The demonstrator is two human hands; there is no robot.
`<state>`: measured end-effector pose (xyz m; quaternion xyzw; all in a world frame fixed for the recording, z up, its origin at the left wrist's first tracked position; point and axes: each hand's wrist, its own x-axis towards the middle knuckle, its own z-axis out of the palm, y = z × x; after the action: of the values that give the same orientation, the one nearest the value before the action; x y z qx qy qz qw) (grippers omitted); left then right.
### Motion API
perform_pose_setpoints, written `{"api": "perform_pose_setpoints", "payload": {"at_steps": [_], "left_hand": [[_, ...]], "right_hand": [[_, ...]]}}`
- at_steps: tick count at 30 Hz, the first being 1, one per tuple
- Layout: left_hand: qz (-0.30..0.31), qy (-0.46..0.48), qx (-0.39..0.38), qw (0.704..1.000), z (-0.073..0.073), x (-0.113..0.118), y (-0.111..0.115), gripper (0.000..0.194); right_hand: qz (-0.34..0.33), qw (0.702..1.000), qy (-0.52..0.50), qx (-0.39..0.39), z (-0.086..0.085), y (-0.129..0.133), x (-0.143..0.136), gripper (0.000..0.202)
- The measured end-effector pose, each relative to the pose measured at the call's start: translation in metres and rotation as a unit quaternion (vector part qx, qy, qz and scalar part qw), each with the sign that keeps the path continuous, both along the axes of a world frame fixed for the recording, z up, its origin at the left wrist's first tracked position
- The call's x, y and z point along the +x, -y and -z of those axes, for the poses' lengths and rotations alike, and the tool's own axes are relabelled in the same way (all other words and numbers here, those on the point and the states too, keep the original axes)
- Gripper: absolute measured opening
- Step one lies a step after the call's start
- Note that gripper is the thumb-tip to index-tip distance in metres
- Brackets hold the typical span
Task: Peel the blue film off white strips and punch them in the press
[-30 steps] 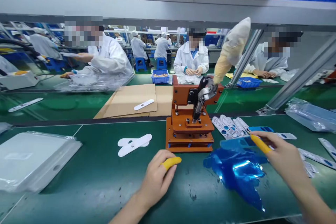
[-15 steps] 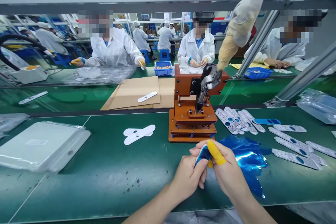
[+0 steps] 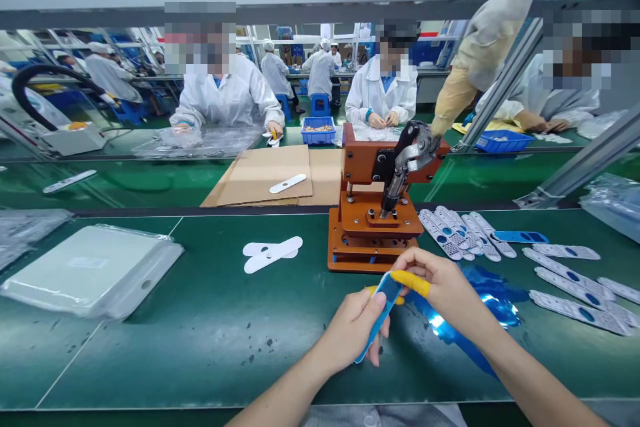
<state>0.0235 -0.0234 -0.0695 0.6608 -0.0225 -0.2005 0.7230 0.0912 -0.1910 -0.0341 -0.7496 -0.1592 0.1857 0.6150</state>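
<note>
My left hand (image 3: 354,321) is closed around a long, rounded panel (image 3: 381,315) with a blue face and a white edge, held tilted above the green bench. My right hand (image 3: 440,283) wears yellow finger covers and pinches the panel's upper end; what its curled fingers hide I cannot tell. Beneath and beyond this hand lies crumpled shiny blue film (image 3: 493,300). Just past my hands stands an orange press fixture (image 3: 375,240) with a metal toggle clamp (image 3: 413,157), its handle wrapped in cloth.
Several grey speckled panels (image 3: 583,310) lie on the right, beside a blue strip (image 3: 521,237). Two white strips (image 3: 273,255) cross left of the fixture. A bagged stack (image 3: 90,273) sits far left. Cardboard (image 3: 260,173) lies behind; co-workers sit across the bench.
The panel has turned so more of its blue face shows. My right hand has shifted to its upper end, wrist swung right. The view has moved slightly left.
</note>
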Motion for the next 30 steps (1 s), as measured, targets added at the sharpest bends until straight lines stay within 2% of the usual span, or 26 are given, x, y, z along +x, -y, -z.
{"api": "perform_pose_setpoints", "payload": {"at_steps": [2, 4, 6, 8, 11, 13, 14, 17, 20, 22, 25, 28, 30], "left_hand": [[-0.004, 0.002, 0.0, 1.0, -0.002, 0.0, 0.0, 0.053], [-0.014, -0.01, -0.017, 1.0, -0.003, -0.002, 0.002, 0.056], [-0.035, -0.041, -0.052, 0.997, -0.003, -0.004, 0.005, 0.06], [-0.05, -0.09, -0.117, 0.988, -0.003, -0.005, 0.008, 0.061], [-0.051, -0.176, -0.273, 0.944, -0.004, -0.003, 0.009, 0.055], [-0.058, -0.229, -0.369, 0.899, -0.005, 0.001, 0.006, 0.052], [-0.068, -0.251, -0.401, 0.878, -0.005, 0.003, 0.003, 0.051], [-0.122, -0.277, -0.448, 0.842, -0.005, 0.006, -0.008, 0.045], [-0.177, -0.229, -0.478, 0.829, -0.001, 0.001, -0.013, 0.031], [-0.195, -0.188, -0.487, 0.83, 0.003, -0.003, -0.013, 0.027], [-0.215, -0.141, -0.474, 0.842, 0.009, -0.004, -0.017, 0.038], [-0.268, -0.078, -0.432, 0.858, 0.013, 0.007, -0.037, 0.043], [-0.317, -0.021, -0.382, 0.868, 0.012, 0.015, -0.058, 0.044]], "right_hand": [[-0.016, 0.998, 0.058, -0.035, -0.002, 0.001, 0.0, 0.022], [-0.024, 0.98, 0.179, -0.088, -0.001, 0.002, 0.001, 0.015], [-0.028, 0.938, 0.322, -0.128, 0.003, 0.002, 0.002, 0.015], [-0.03, 0.884, 0.444, -0.142, 0.008, 0.001, 0.004, 0.015], [-0.042, 0.809, 0.571, -0.131, 0.012, -0.001, 0.005, 0.01], [-0.078, 0.78, 0.61, -0.112, 0.012, -0.002, 0.001, 0.011], [-0.099, 0.776, 0.614, -0.104, 0.013, -0.003, -0.002, 0.012], [-0.132, 0.798, 0.582, -0.082, 0.016, -0.005, -0.015, 0.011], [-0.093, 0.846, 0.523, -0.044, 0.024, -0.007, -0.031, 0.012], [-0.046, 0.867, 0.496, -0.01, 0.028, -0.009, -0.042, 0.015], [0.004, 0.876, 0.482, 0.026, 0.027, -0.01, -0.057, 0.013], [0.033, 0.873, 0.485, 0.036, 0.021, 0.003, -0.065, 0.013], [0.093, 0.878, 0.47, 0.022, 0.022, 0.025, -0.064, 0.014]]}}
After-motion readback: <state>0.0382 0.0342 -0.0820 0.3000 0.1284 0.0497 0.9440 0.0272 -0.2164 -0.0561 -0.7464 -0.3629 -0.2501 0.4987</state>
